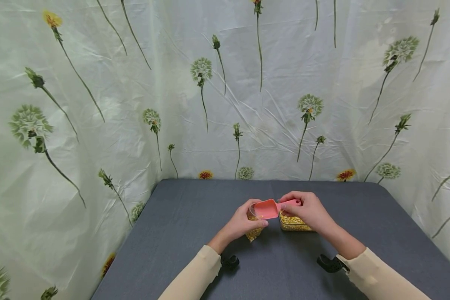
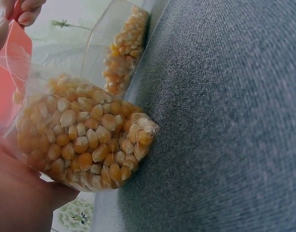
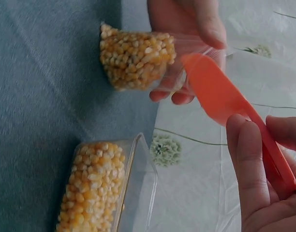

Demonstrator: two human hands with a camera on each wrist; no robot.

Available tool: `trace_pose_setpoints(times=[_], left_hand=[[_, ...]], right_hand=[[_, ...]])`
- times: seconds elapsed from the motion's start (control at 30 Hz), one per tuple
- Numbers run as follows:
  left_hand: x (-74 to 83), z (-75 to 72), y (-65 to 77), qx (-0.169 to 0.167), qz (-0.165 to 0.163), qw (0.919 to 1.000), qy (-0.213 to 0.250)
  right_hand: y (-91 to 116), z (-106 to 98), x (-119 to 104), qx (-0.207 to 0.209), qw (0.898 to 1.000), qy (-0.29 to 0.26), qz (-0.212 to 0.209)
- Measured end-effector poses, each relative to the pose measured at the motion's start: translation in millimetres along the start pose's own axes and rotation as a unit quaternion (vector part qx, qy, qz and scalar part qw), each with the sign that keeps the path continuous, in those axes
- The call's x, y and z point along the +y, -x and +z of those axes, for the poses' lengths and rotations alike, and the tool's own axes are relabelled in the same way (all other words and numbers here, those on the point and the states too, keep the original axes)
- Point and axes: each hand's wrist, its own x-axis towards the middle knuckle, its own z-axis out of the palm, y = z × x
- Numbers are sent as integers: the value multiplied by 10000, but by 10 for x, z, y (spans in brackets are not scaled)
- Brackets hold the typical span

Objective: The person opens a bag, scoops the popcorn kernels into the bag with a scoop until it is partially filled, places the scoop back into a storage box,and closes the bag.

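Note:
My left hand (image 1: 241,221) holds a clear plastic bag (image 2: 85,137) by its top, fingers and thumb around the mouth. Corn kernels fill the lower part of the bag, whose bottom corner is at or just above the tabletop. Between thumb and fingers, my right hand (image 1: 308,210) grips the handle of a coral-pink scoop (image 3: 215,92). The scoop's front edge tips into the bag's mouth, and a kernel or two shows near its lip. Just right of the bag stands a clear rectangular container (image 3: 97,181) of corn kernels, partly hidden under my right hand in the head view.
A dark grey cloth-covered table (image 1: 195,208) lies under everything. White curtains (image 1: 225,104) with dandelion prints hang behind and at the sides. Black wrist straps (image 1: 330,263) with camera mounts stick out below both forearms.

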Motion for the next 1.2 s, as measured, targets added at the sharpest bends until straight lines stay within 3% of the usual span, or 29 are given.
trace_pose_setpoints(times=[0.13,0.33,0.7,0.97,1.2], left_hand=[[2,-7,6,-6,38,10000,-27],[-7,-5,20,72,60,10000,-14],[-40,-19,30,114,151,9998,-22],[-53,-36,39,115,327,9990,-292],[-42,-27,51,93,335,9990,-273]], right_hand=[[14,-3,-13,-65,9996,260,-20],[29,-23,-56,-122,9967,693,-394],[53,-171,-98,54,9989,249,-381],[83,-437,-71,203,9995,-224,-118],[65,-628,84,548,9976,142,408]])
